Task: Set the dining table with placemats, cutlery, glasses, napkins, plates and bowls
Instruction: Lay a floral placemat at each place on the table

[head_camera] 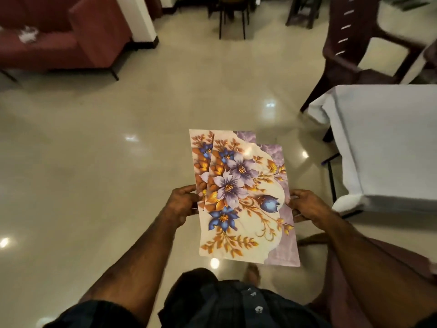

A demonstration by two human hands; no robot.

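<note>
The fingers of the left hand [183, 204] and right hand [307, 205] pinch opposite edges of the fanned placemats [243, 197], likely to keep them flat and separable. Beyond the right fingers, apart from them, stands the cloth-covered counter [387, 143], not yet laid, a chair [354, 48] behind.

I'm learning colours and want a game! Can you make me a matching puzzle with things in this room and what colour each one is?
Things:
1. placemats
2. tablecloth
3. sofa
4. plastic chair

Colours:
A. white
B. reddish maroon
C. cream with purple and blue flowers
D. dark brown

Pairs: 1-C, 2-A, 3-B, 4-D
</note>
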